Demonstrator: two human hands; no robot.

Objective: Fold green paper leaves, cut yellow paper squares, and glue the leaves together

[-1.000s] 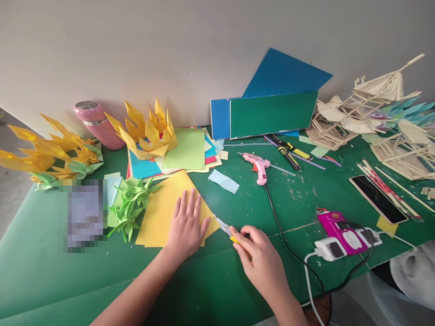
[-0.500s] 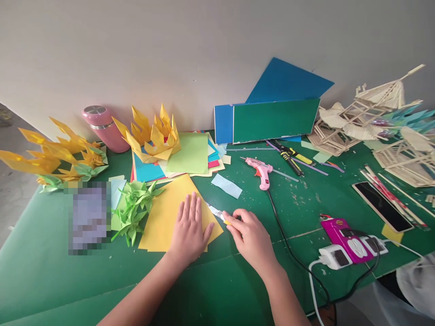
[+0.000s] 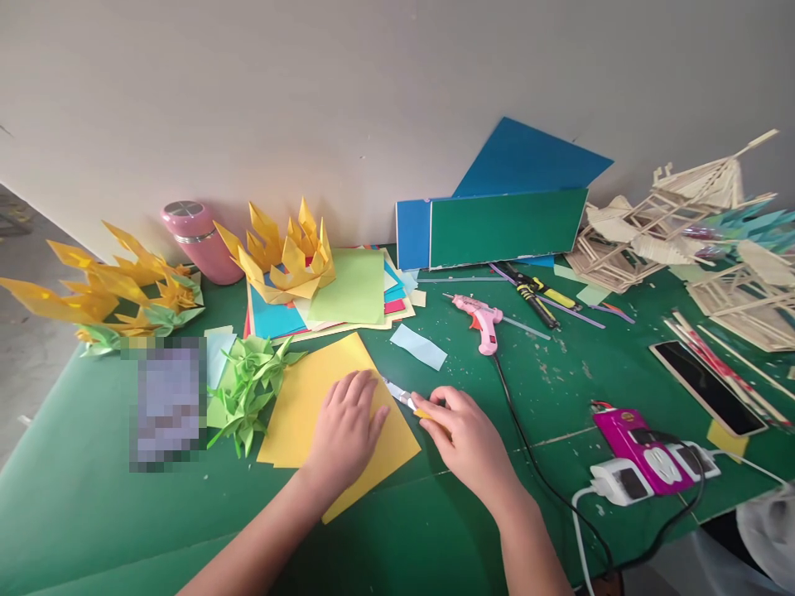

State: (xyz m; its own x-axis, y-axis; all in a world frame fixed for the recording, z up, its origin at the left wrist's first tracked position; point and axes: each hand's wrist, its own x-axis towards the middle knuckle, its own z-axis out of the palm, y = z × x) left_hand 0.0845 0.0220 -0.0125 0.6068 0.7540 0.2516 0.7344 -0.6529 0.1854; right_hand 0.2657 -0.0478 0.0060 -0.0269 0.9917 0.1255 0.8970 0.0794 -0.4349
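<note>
Below the left grip (image 3: 349, 420), a yellow paper (image 3: 300, 401) corner now juts nearer than half a second ago (that piece seems loose from the rest). This grip lies open on the paper, grasping nothing; the right grip (image 3: 464, 432) pinches a craft knife (image 3: 405, 397) closed-fingered. Beyond it lies a pink hot-glue gun (image 3: 485, 319).

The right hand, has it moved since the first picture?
Yes: judged against the pink glue gun, the right hand has moved forward and slightly left.
</note>
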